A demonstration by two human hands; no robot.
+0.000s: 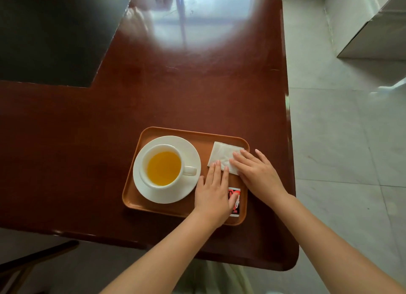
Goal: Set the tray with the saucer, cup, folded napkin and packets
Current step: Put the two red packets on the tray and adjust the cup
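— What did the tray (pixel 167 131) hold, and where did it sit?

— It was a brown, rounded-corner tray lying on the dark reddish table (pixel 197 85), near the table's front edge. On its left half stood a white saucer (pixel 191 149), and on the saucer a white cup (pixel 153 149) with its handle pointing right. The cup was filled with a clear orange-yellow liquid (pixel 163 168), close to the rim.

— And the right half?

— A white folded napkin (pixel 222 152) lay flat at the far right corner, turned a little askew to the tray's edges, its surface slightly crinkled. Nearer the front, a red, black and white packet (pixel 235 200) lay flat on the tray floor, partly covered; I could not tell whether there was more than one.

— What were the hands doing?

— Both were flat, fingers straight. The left hand (pixel 213 195) lay over the tray between saucer and packet, its fingertips touching the napkin's near-left corner. The right hand (pixel 257 173) rested palm down on the napkin's near-right part, fingers spread, gripping nothing.

— Anything beyond the table?

— A pale tiled floor (pixel 340 151) to the right.
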